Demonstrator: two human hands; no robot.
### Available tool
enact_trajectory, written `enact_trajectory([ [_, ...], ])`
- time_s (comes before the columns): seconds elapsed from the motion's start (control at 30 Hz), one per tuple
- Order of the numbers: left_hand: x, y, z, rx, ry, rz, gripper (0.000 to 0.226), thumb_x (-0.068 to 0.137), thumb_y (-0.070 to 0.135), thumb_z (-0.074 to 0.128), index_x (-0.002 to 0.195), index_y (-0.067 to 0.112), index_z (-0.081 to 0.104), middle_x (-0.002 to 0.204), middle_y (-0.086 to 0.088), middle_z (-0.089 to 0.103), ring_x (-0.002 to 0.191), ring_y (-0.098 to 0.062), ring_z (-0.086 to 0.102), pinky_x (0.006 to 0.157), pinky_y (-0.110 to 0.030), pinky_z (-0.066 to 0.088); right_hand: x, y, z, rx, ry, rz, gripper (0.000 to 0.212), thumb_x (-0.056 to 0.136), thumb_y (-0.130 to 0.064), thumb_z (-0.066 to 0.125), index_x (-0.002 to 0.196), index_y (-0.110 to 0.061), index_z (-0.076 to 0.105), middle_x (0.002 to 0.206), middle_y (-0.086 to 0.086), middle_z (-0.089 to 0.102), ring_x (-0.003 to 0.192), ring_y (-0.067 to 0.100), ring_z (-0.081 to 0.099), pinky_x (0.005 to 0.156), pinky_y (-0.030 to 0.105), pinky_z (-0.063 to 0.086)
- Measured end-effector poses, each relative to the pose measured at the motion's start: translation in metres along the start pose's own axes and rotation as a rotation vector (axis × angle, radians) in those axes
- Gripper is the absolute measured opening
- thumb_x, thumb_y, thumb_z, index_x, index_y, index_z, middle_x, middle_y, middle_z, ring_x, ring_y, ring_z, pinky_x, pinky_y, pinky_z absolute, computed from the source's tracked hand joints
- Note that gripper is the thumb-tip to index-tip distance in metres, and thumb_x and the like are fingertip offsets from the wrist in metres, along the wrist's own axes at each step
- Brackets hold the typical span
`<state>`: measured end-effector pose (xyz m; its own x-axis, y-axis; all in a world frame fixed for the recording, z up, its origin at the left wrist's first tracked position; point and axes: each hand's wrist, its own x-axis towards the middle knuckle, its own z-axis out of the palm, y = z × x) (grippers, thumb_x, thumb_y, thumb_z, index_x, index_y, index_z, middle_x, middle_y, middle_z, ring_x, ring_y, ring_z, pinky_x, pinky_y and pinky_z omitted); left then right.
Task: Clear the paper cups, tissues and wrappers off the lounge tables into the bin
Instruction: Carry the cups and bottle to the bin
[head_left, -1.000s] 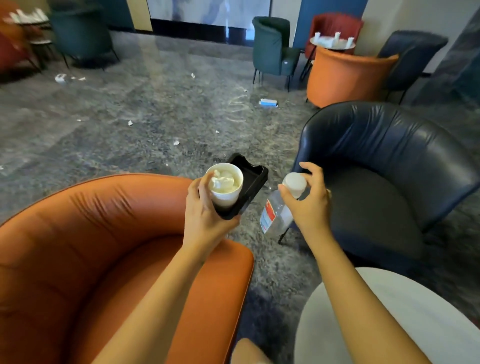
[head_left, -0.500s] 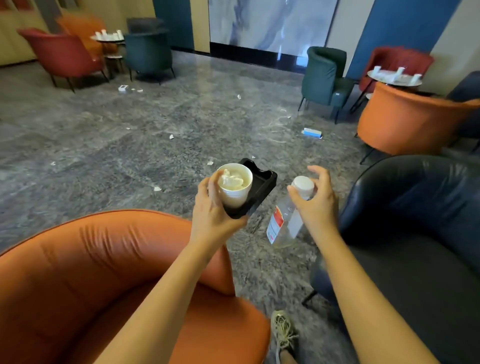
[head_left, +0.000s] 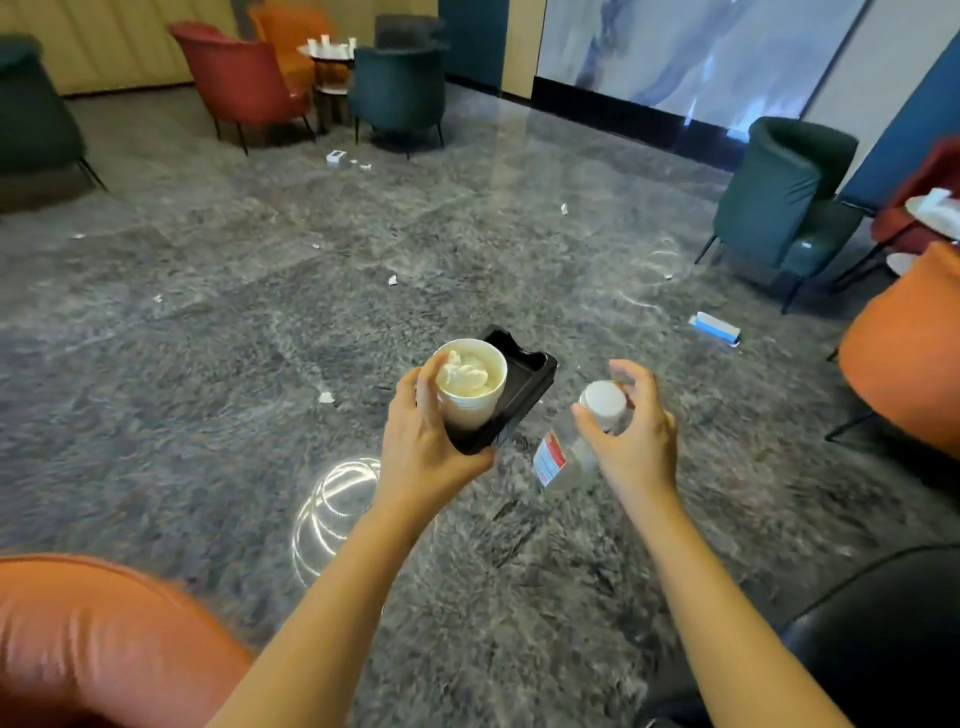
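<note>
My left hand (head_left: 423, 441) grips a white paper cup (head_left: 470, 387) stuffed with crumpled tissue, together with a black plastic tray (head_left: 524, 392) held behind and under it. My right hand (head_left: 631, 436) holds a clear plastic bottle (head_left: 569, 457) by its white cap, and the bottle hangs tilted with its red and white label down-left. Both hands are out in front of me above the grey marble floor. No bin is in view.
Scraps of paper (head_left: 325, 397) and a blue and white box (head_left: 714, 328) lie on the floor. Orange chairs (head_left: 104, 639) stand at near left and right, a black chair (head_left: 878, 623) near right. A far table (head_left: 327, 52) with cups stands among chairs.
The view has swung left and forward, away from the white table and past the orange and black chairs. Both hands keep the same hold on the cup, tray and bottle.
</note>
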<state>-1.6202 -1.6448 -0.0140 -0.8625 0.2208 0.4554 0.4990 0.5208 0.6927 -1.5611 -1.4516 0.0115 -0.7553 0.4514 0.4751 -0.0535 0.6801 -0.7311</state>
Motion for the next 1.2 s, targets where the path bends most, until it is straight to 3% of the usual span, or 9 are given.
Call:
enact_trajectory([
  [0.1,0.033,-0.002,0.024,0.016,0.001,-0.015,0.098,0.058,0.035,0.084,0.139,0.019,0.03,0.13,-0.004,0.043,0.118,-0.018,0.04,0.097,-0.035,0.039,0.035,0.025,0.004,0.018,0.011,0.046,0.049,0.072,-0.017,0.077,0.114,-0.013,0.053,0.089,-0.019,0.05,0.083,0.02,0.056,0.086,0.055,0.044],
  [0.3,0.079,0.009,0.07,-0.024,-0.031,-0.037,0.097,0.058,0.032,0.084,0.137,0.02,0.029,0.129,-0.002,0.042,0.117,-0.016,0.039,0.095,-0.026,0.03,0.089,0.061,-0.006,-0.022,0.025,0.101,0.05,0.074,-0.021,0.076,0.116,-0.014,0.051,0.091,-0.011,0.052,0.088,0.026,0.059,0.087,0.054,0.043],
  [0.6,0.181,0.046,0.161,-0.096,-0.218,0.089,0.097,0.059,0.031,0.083,0.139,0.019,0.03,0.131,-0.002,0.043,0.12,-0.015,0.037,0.096,-0.026,0.032,0.173,0.123,-0.041,-0.093,0.15,0.204,0.052,0.075,-0.025,0.075,0.12,-0.014,0.048,0.097,-0.001,0.06,0.086,0.029,0.06,0.08,0.049,0.046],
  [0.8,0.297,0.085,0.28,-0.203,-0.368,0.267,0.098,0.06,0.029,0.085,0.14,0.015,0.03,0.134,-0.004,0.041,0.121,-0.016,0.036,0.096,-0.027,0.034,0.258,0.202,-0.073,-0.174,0.356,0.276,0.053,0.074,-0.023,0.076,0.119,-0.014,0.049,0.091,0.003,0.063,0.081,0.028,0.06,0.073,0.044,0.049],
  [0.93,0.361,0.132,0.371,-0.291,-0.505,0.373,0.1,0.059,0.026,0.085,0.141,0.018,0.028,0.134,-0.004,0.039,0.123,-0.02,0.038,0.098,-0.033,0.039,0.306,0.252,-0.114,-0.204,0.547,0.358,0.052,0.073,-0.021,0.077,0.118,-0.013,0.05,0.087,-0.004,0.057,0.079,0.026,0.06,0.074,0.048,0.049],
  [1.07,0.39,0.2,0.475,-0.384,-0.65,0.516,0.104,0.056,0.024,0.085,0.142,0.019,0.025,0.135,-0.005,0.038,0.123,-0.018,0.036,0.097,-0.026,0.033,0.334,0.309,-0.18,-0.271,0.71,0.447,0.049,0.074,-0.024,0.076,0.115,-0.017,0.051,0.092,-0.001,0.062,0.083,0.027,0.061,0.071,0.047,0.05],
  [1.2,0.391,0.28,0.589,-0.468,-0.787,0.654,0.105,0.054,0.024,0.085,0.141,0.014,0.027,0.133,-0.008,0.04,0.123,-0.019,0.036,0.098,-0.022,0.029,0.345,0.38,-0.258,-0.374,0.89,0.532,0.034,0.073,-0.023,0.077,0.1,-0.016,0.058,0.092,0.001,0.066,0.082,0.026,0.062,0.067,0.043,0.052],
])
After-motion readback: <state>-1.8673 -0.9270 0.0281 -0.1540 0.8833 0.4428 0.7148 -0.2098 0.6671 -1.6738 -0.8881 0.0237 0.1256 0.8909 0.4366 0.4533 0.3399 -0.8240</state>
